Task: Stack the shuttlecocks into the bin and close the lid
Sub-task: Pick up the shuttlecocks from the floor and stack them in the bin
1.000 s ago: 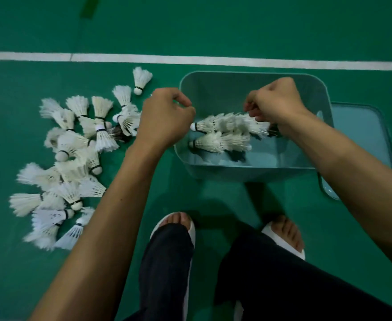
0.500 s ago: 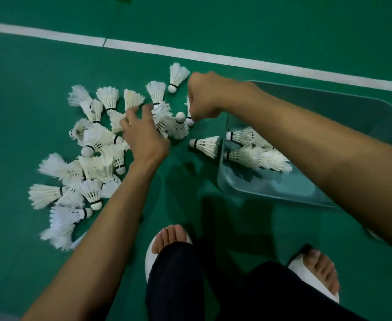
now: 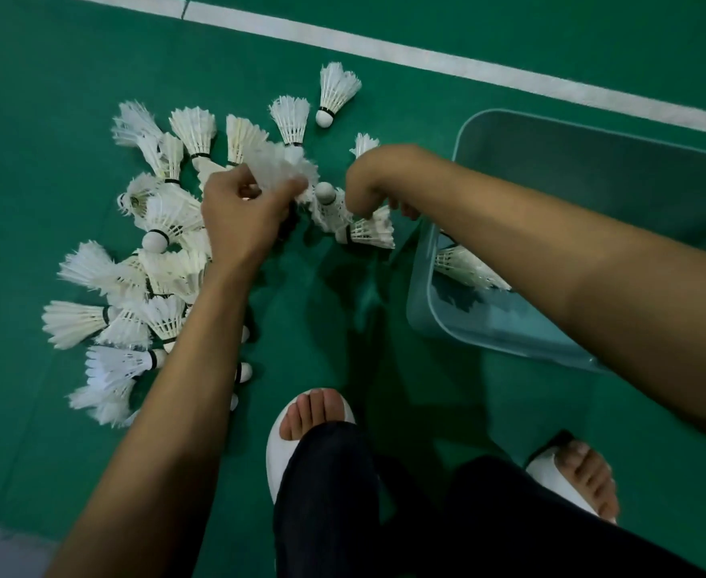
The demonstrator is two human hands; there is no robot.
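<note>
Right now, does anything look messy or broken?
Yes. Most shuttlecocks lie in a jumbled heap on the floor left of the bin, pointing every way, and some feathers look frayed. Only a few are inside.

Left on the floor (image 3: 30, 118) a shuttlecock pile (image 3: 151, 277), right of it the bin (image 3: 420, 294) with shuttlecocks (image 3: 464, 264) inside, line (image 3: 426, 56) behind both.

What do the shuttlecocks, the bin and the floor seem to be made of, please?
The shuttlecocks look like real white feathers, with separate frayed vanes, on rounded matt white bases, perhaps covered cork. The bin looks like smooth, translucent blue-grey plastic with a slight sheen. The floor seems a matt green synthetic court surface; its line looks painted white.
</note>
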